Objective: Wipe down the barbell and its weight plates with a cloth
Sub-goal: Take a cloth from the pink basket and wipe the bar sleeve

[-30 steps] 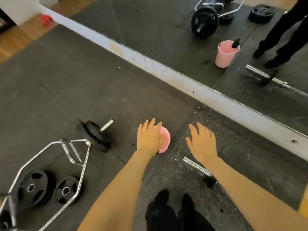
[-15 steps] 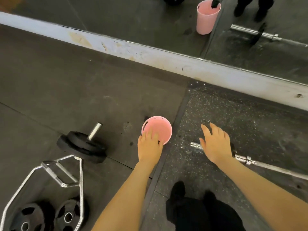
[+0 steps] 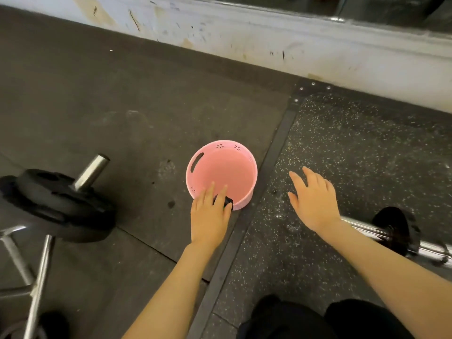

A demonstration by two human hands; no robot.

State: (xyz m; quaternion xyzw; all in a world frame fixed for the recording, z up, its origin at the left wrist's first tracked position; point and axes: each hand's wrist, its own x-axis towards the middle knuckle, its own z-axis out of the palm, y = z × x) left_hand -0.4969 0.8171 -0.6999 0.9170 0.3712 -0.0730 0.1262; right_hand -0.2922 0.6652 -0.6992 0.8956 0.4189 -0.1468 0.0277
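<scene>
2 bare hands reach down over a dark gym floor point(image 3: 102, 99). At the centre of the frame, the left hand point(image 3: 210, 216) sits at the near rim of a pink bucket point(image 3: 221, 171), its fingers over a small black object point(image 3: 226, 201) at the rim; whether it grips that object cannot be told. The right hand point(image 3: 314, 204) hovers over the speckled mat point(image 3: 354, 148) right of the bucket, fingers spread and relaxed, holding nothing. A barbell point(image 3: 367, 228) with a black collar point(image 3: 396, 228) lies at the right edge, partly behind the right forearm. At left, stacked black plates point(image 3: 56, 204) sit on a steel sleeve point(image 3: 91, 171). A scuffed white baseboard point(image 3: 269, 37) crosses the top.
</scene>
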